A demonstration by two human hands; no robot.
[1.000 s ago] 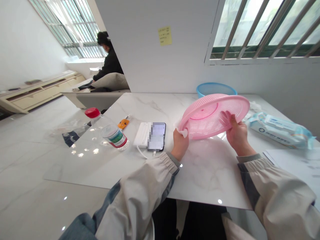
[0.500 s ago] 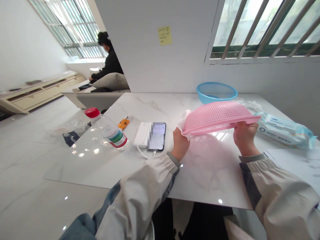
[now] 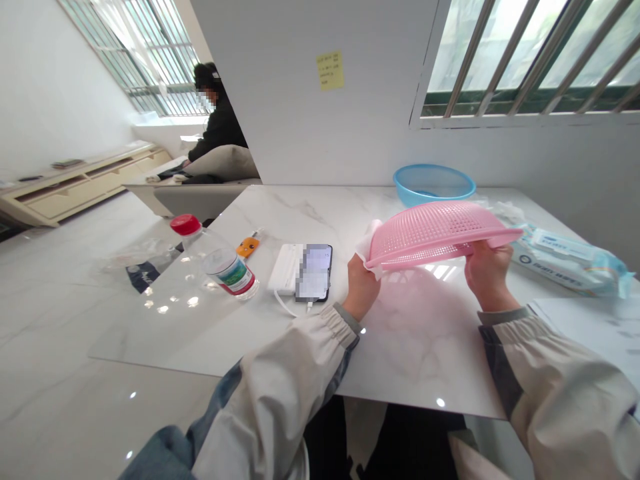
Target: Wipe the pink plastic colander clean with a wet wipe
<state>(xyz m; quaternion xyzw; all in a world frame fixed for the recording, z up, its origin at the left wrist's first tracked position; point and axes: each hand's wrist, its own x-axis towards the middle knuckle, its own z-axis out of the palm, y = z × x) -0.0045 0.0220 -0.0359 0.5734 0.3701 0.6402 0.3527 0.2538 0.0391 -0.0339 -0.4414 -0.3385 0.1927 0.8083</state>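
Observation:
A pink perforated plastic colander (image 3: 435,235) is held level above the marble table (image 3: 420,347), its domed side up. My left hand (image 3: 361,288) pinches a white wipe (image 3: 369,241) against the colander's left rim. My right hand (image 3: 487,272) grips the opposite rim, with its fingers partly hidden beneath the colander. Neither hand touches the table.
Behind the colander sits a blue plastic basin (image 3: 433,185). A pack of wet wipes (image 3: 570,261) lies to the right. On the left stand a clear bottle with a red cap (image 3: 220,261), a power bank (image 3: 286,268) and a phone (image 3: 314,272). A seated person (image 3: 220,123) is beyond the table.
The colander has swung from a steep tilt facing me to nearly level, dome up, and my right hand has shifted along its rim. Little has changed in the last half second.

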